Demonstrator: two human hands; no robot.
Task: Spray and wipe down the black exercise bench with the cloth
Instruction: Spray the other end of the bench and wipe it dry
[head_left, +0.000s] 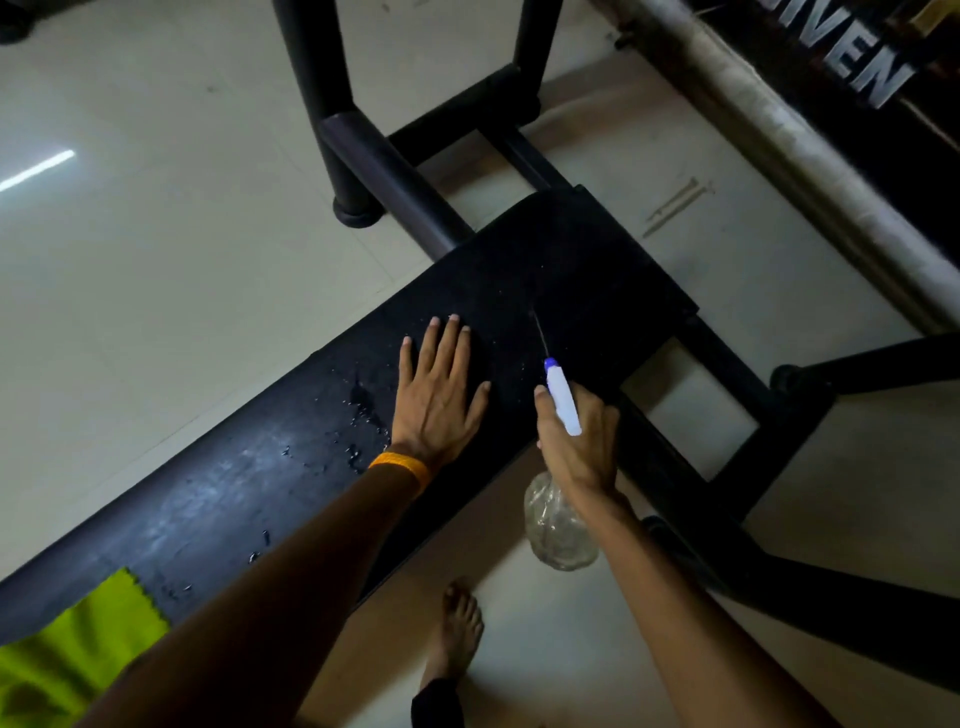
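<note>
The black exercise bench (571, 260) runs from the bottom-left corner of the view up to its far end near the middle. The left hand (439, 400) lies palm down on the pad close to that far end, fingers straight and a little spread, holding nothing. An orange wristband (400, 465) circles its wrist.

The right hand (582, 452) is wrapped round the neck of the spray bottle (563, 400), just off the pad's near edge. The white nozzle points across the far end, and the bottle's clear body hangs below the hand, over the floor (156, 260). A thin line (539, 332) runs from the nozzle tip toward the pad; it looks like a jet of spray in flight.

Beaded droplets (363, 415) sit in a patch beside the left wrist, toward the middle of the pad. A few more lie further down toward the cloth, and fine specks dot the far end. By that, spraying seems well along, with the far end now getting its share.

The yellow-green cloth (78, 654) lies on the pad at its bottom-left end, well apart from the 2 hands and touched by neither. The drops look round and unsmeared, so I judge that wiping has not begun. What is left is to finish wetting the far end, set the bottle down, take up the cloth and wipe the whole pad.
</note>
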